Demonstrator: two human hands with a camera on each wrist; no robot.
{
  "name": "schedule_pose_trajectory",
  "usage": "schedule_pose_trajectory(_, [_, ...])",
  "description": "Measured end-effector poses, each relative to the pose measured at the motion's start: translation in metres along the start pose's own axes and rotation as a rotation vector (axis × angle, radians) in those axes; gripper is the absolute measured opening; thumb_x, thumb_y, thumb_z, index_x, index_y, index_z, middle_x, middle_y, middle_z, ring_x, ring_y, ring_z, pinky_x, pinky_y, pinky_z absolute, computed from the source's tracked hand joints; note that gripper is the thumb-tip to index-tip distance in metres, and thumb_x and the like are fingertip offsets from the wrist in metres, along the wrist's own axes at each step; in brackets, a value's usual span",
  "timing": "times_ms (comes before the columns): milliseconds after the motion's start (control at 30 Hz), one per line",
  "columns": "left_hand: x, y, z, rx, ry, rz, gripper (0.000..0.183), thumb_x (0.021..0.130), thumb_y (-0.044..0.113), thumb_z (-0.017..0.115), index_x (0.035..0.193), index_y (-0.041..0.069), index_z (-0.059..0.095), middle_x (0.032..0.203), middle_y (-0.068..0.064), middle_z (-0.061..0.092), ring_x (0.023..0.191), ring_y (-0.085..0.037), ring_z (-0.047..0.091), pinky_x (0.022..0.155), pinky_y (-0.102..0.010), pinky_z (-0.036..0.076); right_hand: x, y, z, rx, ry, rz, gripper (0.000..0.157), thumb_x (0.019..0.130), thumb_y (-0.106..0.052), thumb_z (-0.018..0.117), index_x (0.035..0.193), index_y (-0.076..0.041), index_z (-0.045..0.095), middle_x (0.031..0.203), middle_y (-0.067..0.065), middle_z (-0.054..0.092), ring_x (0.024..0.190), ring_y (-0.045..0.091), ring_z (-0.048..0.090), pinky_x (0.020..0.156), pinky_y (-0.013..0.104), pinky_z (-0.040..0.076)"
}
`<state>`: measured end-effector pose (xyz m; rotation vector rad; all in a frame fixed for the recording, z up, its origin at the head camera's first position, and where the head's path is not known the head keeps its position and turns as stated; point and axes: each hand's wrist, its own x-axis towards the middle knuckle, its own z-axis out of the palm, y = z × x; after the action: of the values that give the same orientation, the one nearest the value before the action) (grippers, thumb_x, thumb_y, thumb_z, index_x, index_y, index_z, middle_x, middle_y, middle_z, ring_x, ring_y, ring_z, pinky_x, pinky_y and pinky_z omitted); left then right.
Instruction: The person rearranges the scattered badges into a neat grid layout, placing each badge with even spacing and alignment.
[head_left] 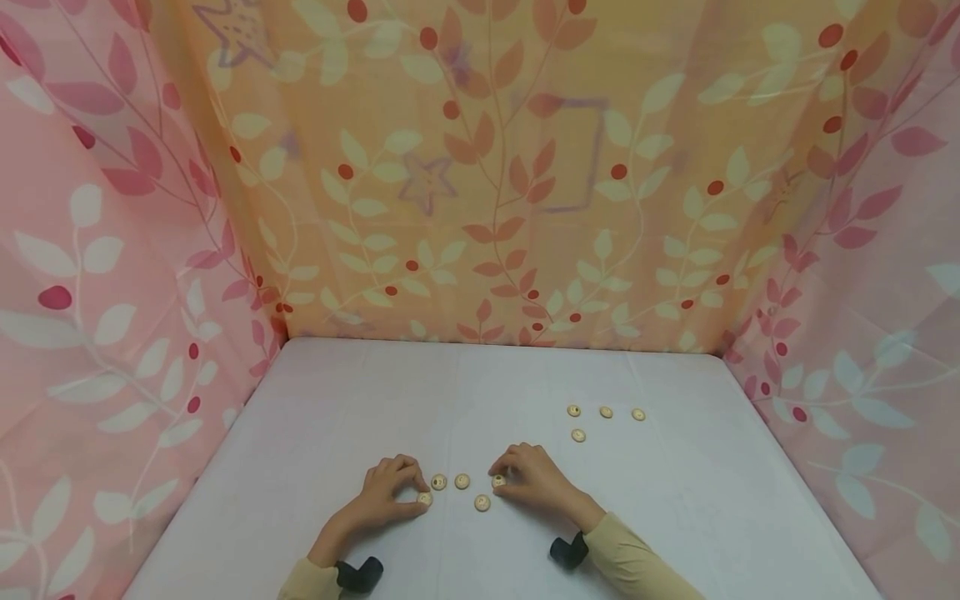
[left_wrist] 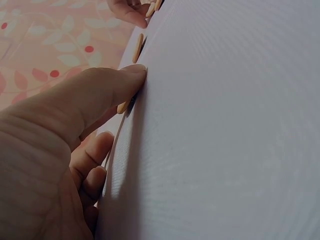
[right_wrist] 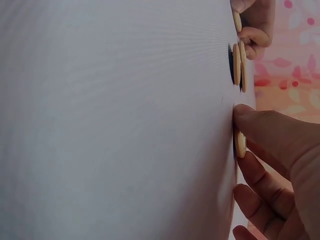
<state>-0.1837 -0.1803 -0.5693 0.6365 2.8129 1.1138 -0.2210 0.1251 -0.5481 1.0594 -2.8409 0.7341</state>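
Note:
Small round pale-wood discs with dark marks on top lie on the white table. My left hand [head_left: 388,493] pinches one disc [head_left: 425,499] at its edge between thumb and index finger; the thumb hides most of that disc [left_wrist: 121,108] in the left wrist view. To the right, my right hand [head_left: 534,479] pinches another disc [head_left: 498,482] by its edge, seen side-on as a thin disc [right_wrist: 241,145] in the right wrist view. Between the hands lie a marked disc [head_left: 438,482] beside the left fingers, a middle disc [head_left: 462,481] and a nearer disc [head_left: 482,502].
Farther back on the right, three discs form a row: a left one [head_left: 573,410], a middle one [head_left: 606,412] and a right one [head_left: 638,414]. A single disc [head_left: 578,435] lies in front of them. Leaf-patterned curtains [head_left: 495,208] enclose the white table [head_left: 390,383] on three sides.

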Motion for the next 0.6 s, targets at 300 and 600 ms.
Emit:
schedule_pose_trajectory(300, [0.0, 0.0008, -0.0004, 0.013, 0.006, 0.006, 0.017, 0.075, 0.037, 0.073, 0.083, 0.033, 0.058, 0.109, 0.011, 0.047, 0.102, -0.016, 0.037, 0.088, -0.05, 0.023, 0.0012, -0.0016, 0.0003, -0.083, 0.027, -0.055, 0.018, 0.078, -0.035, 0.072, 0.093, -0.025, 0.069, 0.089, -0.015, 0.062, 0.085, 0.003, 0.051, 0.079, 0.03, 0.037])
schedule_pose_trajectory(600, [-0.0003, 0.0012, -0.0002, 0.007, 0.001, 0.011, 0.017, 0.076, 0.038, 0.072, 0.084, 0.033, 0.058, 0.111, 0.01, 0.048, 0.103, -0.016, 0.037, 0.088, -0.051, 0.022, -0.0014, 0.0008, 0.0008, -0.081, 0.041, -0.048, 0.016, 0.078, -0.032, 0.073, 0.092, -0.025, 0.069, 0.088, -0.015, 0.062, 0.085, 0.004, 0.051, 0.078, 0.03, 0.036])
